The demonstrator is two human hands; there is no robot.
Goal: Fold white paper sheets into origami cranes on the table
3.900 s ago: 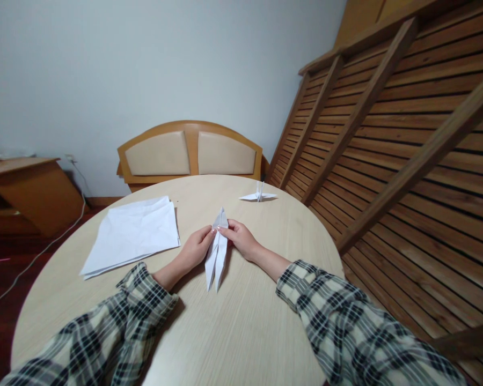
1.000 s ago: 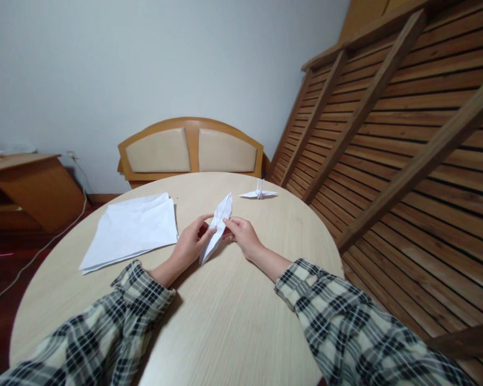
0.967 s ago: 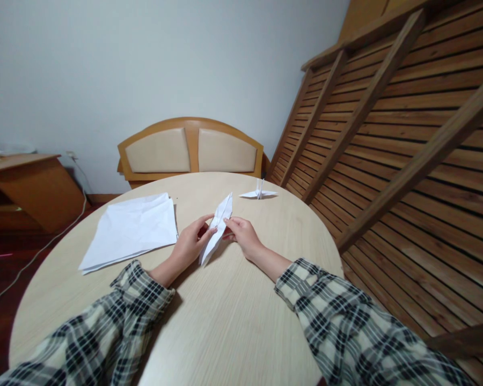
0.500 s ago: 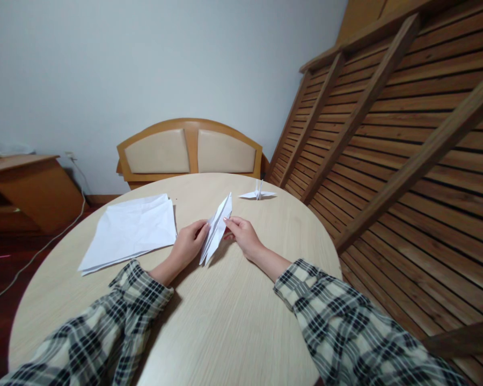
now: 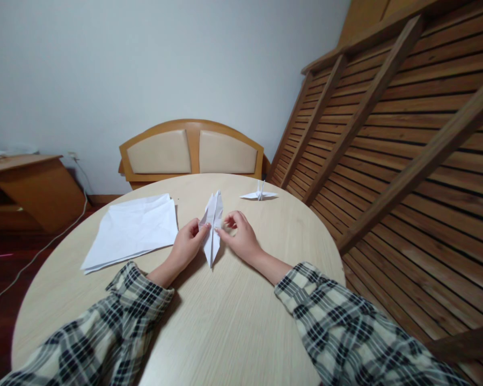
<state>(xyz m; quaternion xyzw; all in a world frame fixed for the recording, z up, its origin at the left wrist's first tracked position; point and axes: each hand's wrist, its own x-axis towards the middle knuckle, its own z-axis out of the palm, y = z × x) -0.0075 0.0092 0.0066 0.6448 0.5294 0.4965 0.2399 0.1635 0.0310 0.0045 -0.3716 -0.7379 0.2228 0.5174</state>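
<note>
A piece of white folded origami paper [image 5: 212, 241] is held above the middle of the round table, long and narrow, pointed at both ends, with a crease down its centre. My left hand [image 5: 185, 244] pinches its left edge between thumb and fingers. At the right edge, my right hand [image 5: 241, 236] has its thumb on the paper, with the other fingers curled; part of their contact is hidden. Beyond my right hand a finished-looking white paper crane [image 5: 260, 195] stands on the table, wings spread.
White paper sheets [image 5: 132, 230] lie stacked on the left side of the round wooden table [image 5: 233, 321]. Behind it is a padded headboard [image 5: 193, 150]. Wooden slats [image 5: 386, 150] lean at the right. A desk [image 5: 28, 187] and a white cable [image 5: 44, 249] are at the left.
The folded paper has turned from slanting right to nearly upright and its layers now face me differently. My right hand's fingers have lifted partly off it. The crane and sheets stay put.
</note>
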